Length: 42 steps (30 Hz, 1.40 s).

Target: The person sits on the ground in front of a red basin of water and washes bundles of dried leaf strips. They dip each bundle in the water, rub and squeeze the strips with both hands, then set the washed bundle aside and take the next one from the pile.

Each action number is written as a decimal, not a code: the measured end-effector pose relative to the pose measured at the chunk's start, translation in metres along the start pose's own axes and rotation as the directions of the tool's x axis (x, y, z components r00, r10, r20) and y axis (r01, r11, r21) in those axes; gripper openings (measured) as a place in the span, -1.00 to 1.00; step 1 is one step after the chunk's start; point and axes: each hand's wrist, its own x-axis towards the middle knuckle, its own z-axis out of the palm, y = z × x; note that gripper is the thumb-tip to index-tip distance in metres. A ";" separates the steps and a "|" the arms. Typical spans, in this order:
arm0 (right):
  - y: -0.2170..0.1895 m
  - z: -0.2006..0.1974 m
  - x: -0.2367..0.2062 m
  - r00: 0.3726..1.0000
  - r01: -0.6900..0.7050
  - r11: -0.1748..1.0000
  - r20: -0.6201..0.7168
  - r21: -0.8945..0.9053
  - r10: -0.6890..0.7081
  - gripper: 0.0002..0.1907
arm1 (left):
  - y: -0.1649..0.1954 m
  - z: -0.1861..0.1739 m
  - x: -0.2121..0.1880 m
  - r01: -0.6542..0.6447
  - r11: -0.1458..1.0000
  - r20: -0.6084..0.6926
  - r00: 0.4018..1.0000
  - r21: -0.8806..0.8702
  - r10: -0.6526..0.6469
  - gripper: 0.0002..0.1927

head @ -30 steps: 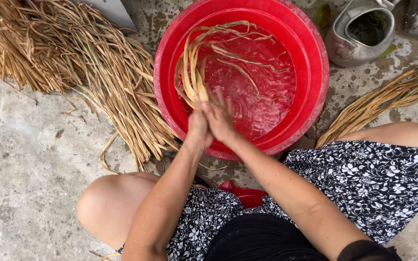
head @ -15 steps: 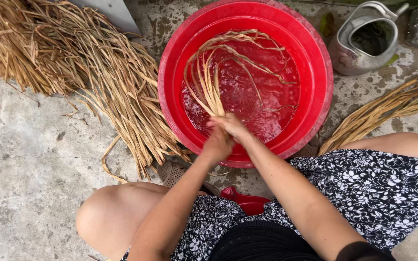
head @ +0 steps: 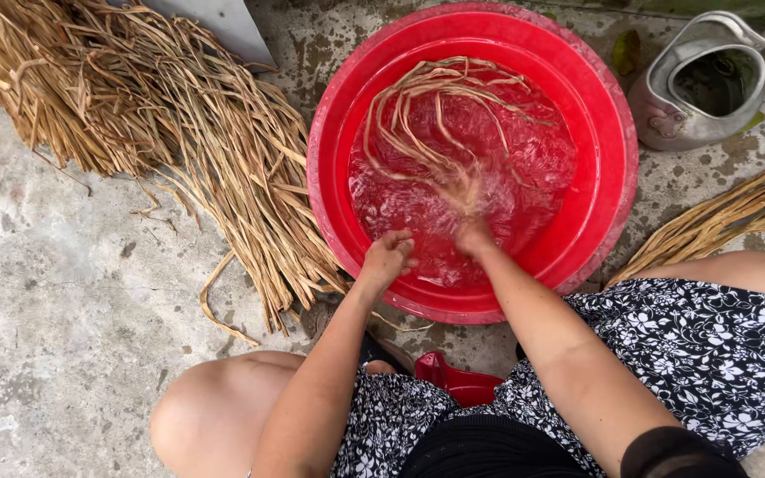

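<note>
While the water in the red plastic basin [head: 608, 133] is churning up, the right hand [head: 474, 237] is gripping a bundle of long tan fibre strands [head: 440, 111] by its near end, fingers closed tight around it, and the rest of the strands are fanning and looping out across the far half of the basin. The left hand [head: 389, 257] is sitting at the near rim of the basin, fingers curled loosely; can't honestly tell if it's pinching a few strand ends or holding nothing.

My read: this is the rinsing or soaking bit, dry strands getting dunked and swished. Next move probably needs a firm hold on the gathered end so the bundle isn't coming apart, and both hands working it together.

Off to the left, a big pile of dry straw-like strands [head: 179, 133] is lying on the concrete ground [head: 55, 310], its nearest ends just beside the basin. Another sheaf [head: 737, 212] is poking in from the right and getting cut off by the edge. A dented metal kettle [head: 706, 84] is sitting top right, also partly cropped. The splashing is blurring the right hand's fingertips, and a small red thing [head: 458, 381] under the knees is mostly hidden.
</note>
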 end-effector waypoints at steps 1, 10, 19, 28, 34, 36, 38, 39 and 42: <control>-0.008 0.009 -0.005 0.974 0.200 0.965 0.145 -0.171 -0.176 -0.73 | -0.003 0.004 0.006 0.022 1.000 0.010 1.000 -0.001 -0.022 -0.63; 0.013 -0.018 -0.015 0.957 0.098 0.994 0.278 -0.049 -0.080 -0.35 | 0.006 0.031 0.040 -0.030 0.923 -0.056 0.997 0.383 0.055 -0.47; -0.040 -0.092 -0.091 0.906 0.266 0.908 0.239 0.325 -0.351 -0.66 | 0.103 0.055 0.036 0.042 0.826 -0.031 0.997 -0.562 -0.072 0.36; 0.006 -0.244 -0.172 0.937 0.249 0.968 0.243 0.035 -0.250 -0.69 | 0.167 0.030 0.082 -0.186 0.506 -0.149 0.982 -0.842 0.112 -0.67; 0.091 -0.326 -0.196 0.983 0.145 0.950 0.068 0.277 -0.170 -0.67 | 0.165 -0.028 0.087 -0.168 0.389 -0.130 0.984 -0.906 0.123 -0.71; 0.107 -0.331 -0.195 0.989 0.126 0.918 0.030 0.376 -0.148 -0.66 | 0.163 -0.043 0.088 -0.190 0.347 -0.160 0.981 -0.918 0.114 -0.71; 0.124 -0.342 -0.198 0.995 0.105 0.881 -0.054 0.461 -0.090 -0.70 | 0.161 -0.059 0.084 -0.274 0.304 -0.261 0.962 -0.912 0.084 -0.67; 0.133 -0.347 -0.199 0.994 0.108 0.828 -0.078 0.551 -0.078 -0.70 | 0.158 -0.065 0.083 -0.299 0.340 -0.293 0.954 -0.892 0.069 -0.64; 0.146 -0.349 -0.188 0.988 0.123 0.730 -0.151 0.672 -0.028 -0.69 | 0.144 -0.053 0.075 -0.104 0.796 -0.159 0.987 -0.597 0.010 -0.15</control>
